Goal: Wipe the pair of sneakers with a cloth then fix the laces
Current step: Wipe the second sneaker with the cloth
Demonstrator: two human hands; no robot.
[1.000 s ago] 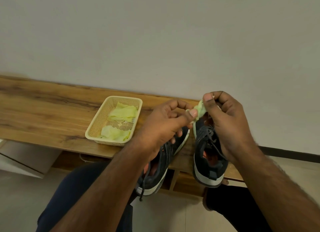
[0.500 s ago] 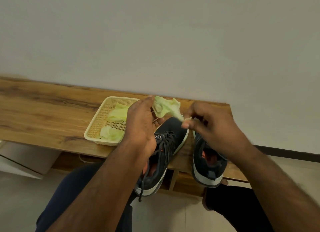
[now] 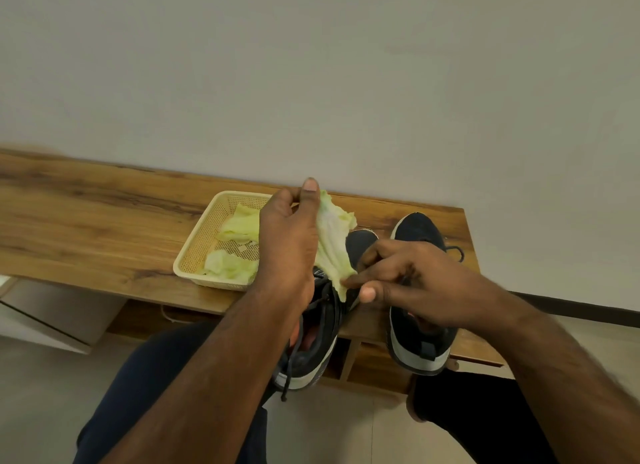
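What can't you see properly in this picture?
Head view only:
- Left sneaker: its middle and most of its toe are hidden by the left hand and the cloth.
- Right sneaker: its laces are mostly covered by the right hand.
- Basket: its right side is behind the left hand.
- Bench: cut off by the left edge.

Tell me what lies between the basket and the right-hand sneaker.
In the head view: the left hand, the green cloth stretched between both hands, and the other sneaker.
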